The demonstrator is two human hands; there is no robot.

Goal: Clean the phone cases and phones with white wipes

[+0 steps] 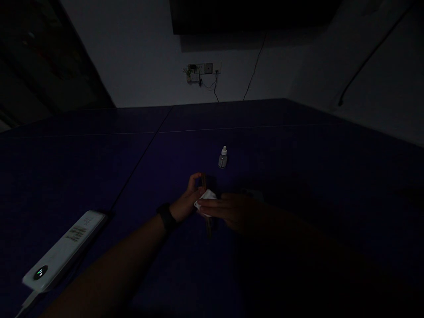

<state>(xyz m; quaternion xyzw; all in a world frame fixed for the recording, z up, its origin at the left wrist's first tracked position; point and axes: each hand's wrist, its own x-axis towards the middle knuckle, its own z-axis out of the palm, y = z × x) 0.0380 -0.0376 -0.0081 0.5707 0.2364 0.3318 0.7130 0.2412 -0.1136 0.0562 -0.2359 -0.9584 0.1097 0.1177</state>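
Observation:
Near the middle of the head view, my left hand (192,196) is closed on a long, narrow brown strip (208,227), whose exact kind the dark hides. The strip stands out beyond my fingers at its far and near ends. My right hand (228,210) presses a folded white piece, like a cloth or tissue (208,194), around the strip's middle with its fingers. Just beyond both hands, a small clear dropper bottle (222,160) with a white top stands upright on the dark blue surface (159,176).
A white power-strip-shaped device (66,249) with a round display and a cable lies at the left. Behind the surface, a wall carries sockets with plugs and cords (202,70). A dark screen (251,17) hangs above. The room is very dim.

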